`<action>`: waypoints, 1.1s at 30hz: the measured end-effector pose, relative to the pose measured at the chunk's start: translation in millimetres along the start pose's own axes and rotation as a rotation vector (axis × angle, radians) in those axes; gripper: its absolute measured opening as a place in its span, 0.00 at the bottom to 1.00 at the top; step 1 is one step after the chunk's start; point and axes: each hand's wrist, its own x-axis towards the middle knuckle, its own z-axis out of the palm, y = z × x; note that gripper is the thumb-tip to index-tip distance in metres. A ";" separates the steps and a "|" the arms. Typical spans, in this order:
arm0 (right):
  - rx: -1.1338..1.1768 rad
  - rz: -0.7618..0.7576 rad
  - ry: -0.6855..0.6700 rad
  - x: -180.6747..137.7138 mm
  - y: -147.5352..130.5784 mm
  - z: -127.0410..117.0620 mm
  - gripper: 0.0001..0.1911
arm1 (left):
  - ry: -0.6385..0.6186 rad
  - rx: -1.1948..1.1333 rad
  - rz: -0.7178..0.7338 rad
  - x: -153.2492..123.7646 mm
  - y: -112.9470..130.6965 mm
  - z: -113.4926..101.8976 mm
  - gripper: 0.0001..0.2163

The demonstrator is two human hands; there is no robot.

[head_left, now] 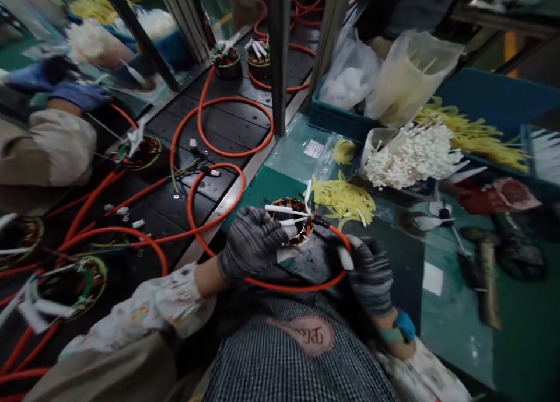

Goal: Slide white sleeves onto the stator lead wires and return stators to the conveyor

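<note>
In front of me a round wound motor coil point(301, 234) lies on the table, with white sleeves point(286, 210) on its leads and an orange cable point(326, 286) running from it. My left hand point(254, 241), in a striped grey knit glove, is closed at the coil's left side beside the sleeves. What its fingers grip is hidden. My right hand point(371, 273), gloved alike with white-covered fingertips, is closed on the orange cable where it bends right of the coil. Yellow strips point(343, 198) lie just beyond the coil.
Left, a dark conveyor point(223, 119) carries more coils and looped orange cables. A co-worker's blue-gloved hand point(81, 95) works there. A metal post point(279, 58) stands ahead. To the right are a holder of white sleeves point(411, 157), a blue bin point(490, 98) and a hammer point(487, 273).
</note>
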 end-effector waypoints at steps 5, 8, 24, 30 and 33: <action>0.016 -0.046 0.084 2.3 -19.3 -10.7 0.11 | -0.165 0.089 0.056 72.1 -13.6 -14.2 0.26; -0.067 -0.141 0.120 8.9 -22.7 -28.9 0.11 | -0.358 0.111 0.174 107.5 -6.5 -7.5 0.14; -0.128 -0.280 0.025 16.1 -14.3 -13.4 0.12 | -0.416 -0.278 0.091 115.1 -27.7 19.6 0.18; 0.274 -0.058 -0.121 17.0 -34.6 -38.1 0.07 | -0.104 -0.198 0.281 75.1 3.2 3.8 0.33; 0.384 0.033 -0.179 16.7 -45.1 -51.9 0.05 | 0.020 -0.206 0.354 53.0 22.1 10.0 0.14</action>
